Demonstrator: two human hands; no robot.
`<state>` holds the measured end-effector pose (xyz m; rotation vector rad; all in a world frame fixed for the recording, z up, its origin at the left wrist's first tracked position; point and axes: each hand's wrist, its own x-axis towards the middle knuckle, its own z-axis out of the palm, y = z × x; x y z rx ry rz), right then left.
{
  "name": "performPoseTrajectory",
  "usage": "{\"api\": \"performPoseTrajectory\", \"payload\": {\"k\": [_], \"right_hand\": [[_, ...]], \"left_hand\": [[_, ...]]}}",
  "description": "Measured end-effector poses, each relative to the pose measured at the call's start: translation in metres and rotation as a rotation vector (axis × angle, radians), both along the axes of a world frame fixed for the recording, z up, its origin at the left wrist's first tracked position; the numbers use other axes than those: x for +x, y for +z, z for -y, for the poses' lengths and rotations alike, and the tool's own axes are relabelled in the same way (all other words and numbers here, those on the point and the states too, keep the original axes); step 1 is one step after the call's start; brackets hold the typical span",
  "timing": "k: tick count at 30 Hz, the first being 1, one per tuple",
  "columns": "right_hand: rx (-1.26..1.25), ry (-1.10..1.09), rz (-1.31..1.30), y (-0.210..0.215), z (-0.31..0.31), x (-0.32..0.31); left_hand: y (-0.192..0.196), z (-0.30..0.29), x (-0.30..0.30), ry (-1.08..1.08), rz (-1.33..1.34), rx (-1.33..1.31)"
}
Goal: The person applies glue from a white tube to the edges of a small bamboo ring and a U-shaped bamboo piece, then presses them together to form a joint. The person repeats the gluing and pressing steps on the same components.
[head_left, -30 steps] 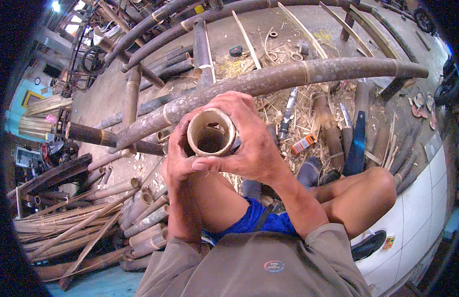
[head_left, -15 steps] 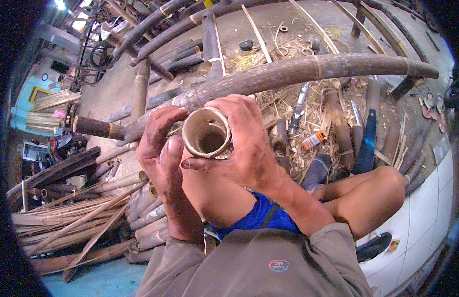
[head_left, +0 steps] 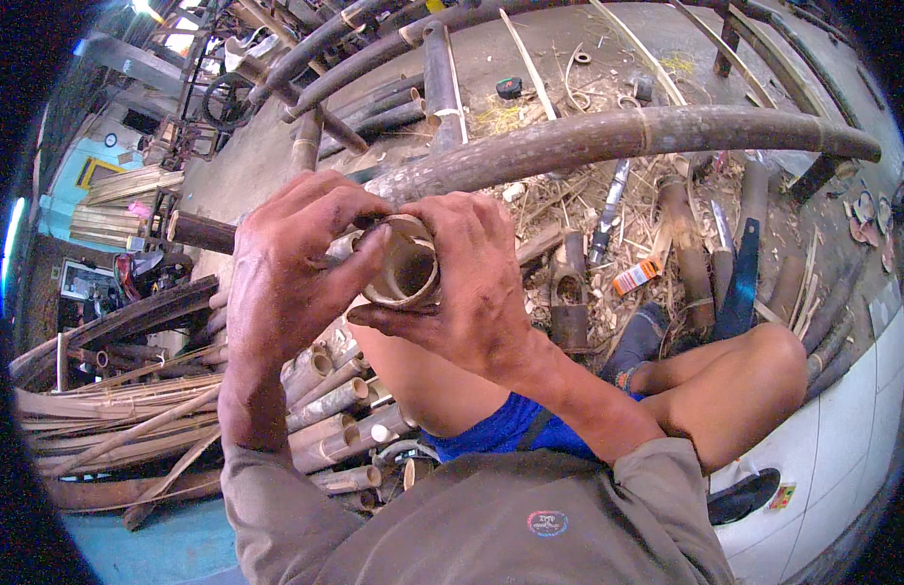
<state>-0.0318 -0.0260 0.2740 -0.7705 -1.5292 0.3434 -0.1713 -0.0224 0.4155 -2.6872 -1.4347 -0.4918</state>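
Note:
I hold a short bamboo tube (head_left: 421, 261) in front of my chest, its round open end facing up toward me. My right hand (head_left: 479, 278) is wrapped round its right side, with the thumb along the near side below the rim. On the other side, my left hand (head_left: 301, 255) is closed, thumb and fingertips pressed together at the tube's left rim. A pale curved edge shows between those fingers, and I cannot make out whether it is a separate piece. The tube's lower part is hidden by my hands.
A thick bamboo beam (head_left: 608, 141) crosses beyond my hands. Among shavings to the right lie a chisel-like tool (head_left: 610, 210), an orange-and-white box (head_left: 637, 276), a saw (head_left: 740, 283) and a knife (head_left: 722, 229). Bamboo pieces (head_left: 330, 402) and split strips (head_left: 111, 429) are stacked at left.
My left hand has risen and turned, bringing its thumb and fingertips onto the tube's rim. The tube has tilted slightly in my right hand. The whole view has shifted a little.

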Motion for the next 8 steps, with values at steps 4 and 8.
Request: {"api": "performPoseTrajectory", "payload": {"k": [4,8], "right_hand": [[0.01,-0.019,0.003,0.0,0.002,-0.001],[-0.002,-0.005,0.036,0.0,0.005,-0.001]], "left_hand": [[0.005,0.0,0.003,-0.028,-0.139,-0.014],[0.014,-0.002,0.007,-0.042,-0.289,-0.046]]}}
